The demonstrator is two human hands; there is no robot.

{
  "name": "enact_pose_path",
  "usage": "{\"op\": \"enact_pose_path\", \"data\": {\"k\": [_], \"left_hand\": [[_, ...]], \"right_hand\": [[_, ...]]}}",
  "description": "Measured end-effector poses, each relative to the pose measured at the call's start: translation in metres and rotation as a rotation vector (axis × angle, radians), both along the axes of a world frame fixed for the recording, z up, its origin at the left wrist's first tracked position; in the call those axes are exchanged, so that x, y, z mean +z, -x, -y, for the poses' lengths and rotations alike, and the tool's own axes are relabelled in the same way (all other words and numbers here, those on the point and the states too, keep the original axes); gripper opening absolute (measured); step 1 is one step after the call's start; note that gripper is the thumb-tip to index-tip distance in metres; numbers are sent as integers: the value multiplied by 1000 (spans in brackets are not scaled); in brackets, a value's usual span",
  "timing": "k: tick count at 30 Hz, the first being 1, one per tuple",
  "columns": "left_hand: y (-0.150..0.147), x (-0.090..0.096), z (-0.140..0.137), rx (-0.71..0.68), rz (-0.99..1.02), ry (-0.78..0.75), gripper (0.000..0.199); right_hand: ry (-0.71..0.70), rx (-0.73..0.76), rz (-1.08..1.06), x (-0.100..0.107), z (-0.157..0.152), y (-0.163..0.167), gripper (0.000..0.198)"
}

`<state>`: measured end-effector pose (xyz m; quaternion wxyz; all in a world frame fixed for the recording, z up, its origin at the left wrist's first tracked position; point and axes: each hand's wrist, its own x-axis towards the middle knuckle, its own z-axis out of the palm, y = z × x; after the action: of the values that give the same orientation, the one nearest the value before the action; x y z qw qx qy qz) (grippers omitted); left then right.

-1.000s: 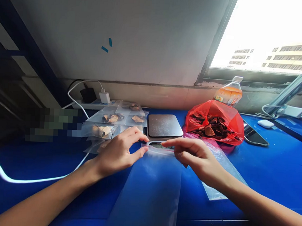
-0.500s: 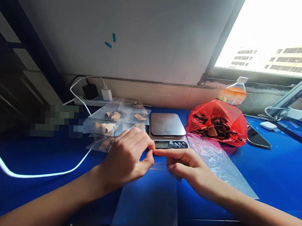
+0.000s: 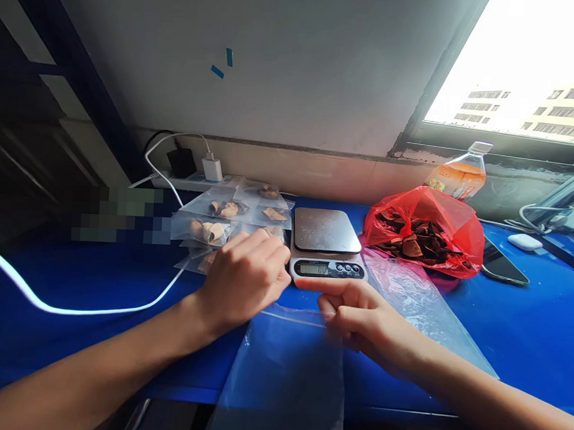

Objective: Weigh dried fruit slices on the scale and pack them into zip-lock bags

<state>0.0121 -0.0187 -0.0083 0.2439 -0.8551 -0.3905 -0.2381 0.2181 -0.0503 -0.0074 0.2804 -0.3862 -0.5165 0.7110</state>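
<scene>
Left hand (image 3: 249, 273) is seen curled in the head view, its grip hidden; by the right hand (image 3: 365, 317), index extended, a clear bag (image 3: 284, 373) seems pinched, hanging past the edge of the surface (image 3: 539, 330) before the scale (image 3: 328, 232). Were that pinch loosened, it could be dropped.

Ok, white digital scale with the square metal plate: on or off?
On: the white digital scale shows digits on its small grey rectangular display; the exact reading is unclear.
</scene>
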Motion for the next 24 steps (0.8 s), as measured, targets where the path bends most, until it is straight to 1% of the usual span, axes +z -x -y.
{"op": "enact_pose_path", "data": {"k": [1,3,5,9,11,14,16,19,21,24], "left_hand": [[3,1,-2,31,46,30,16],[9,4,-7,63,156,139,17],[14,9,-9,60,262,302,20],[16,17,-10,44,404,605,31],[14,18,-9,51,441,721,33],[13,17,-11,73,509,890,23],[13,17,-13,43,590,987,18],[15,18,-15,-25,697,1076,17],[15,21,-15,-37,716,1089,20],[16,24,-13,-84,713,1078,32]], "right_hand": [[3,-17,1,0,-1,-1,68],[-11,-59,1,1,-5,-3,66],[-52,-86,10,-1,-10,-7,63],[-171,-62,57,-9,-24,-19,54],[-254,-48,122,-13,-30,-24,50],[-424,-32,294,-12,-32,-26,44],[-535,-19,395,-8,-31,-25,41],[-665,-23,477,-3,-28,-24,36],[-727,-35,496,-1,-28,-25,34],[-792,-52,503,-2,-29,-26,33]]}}
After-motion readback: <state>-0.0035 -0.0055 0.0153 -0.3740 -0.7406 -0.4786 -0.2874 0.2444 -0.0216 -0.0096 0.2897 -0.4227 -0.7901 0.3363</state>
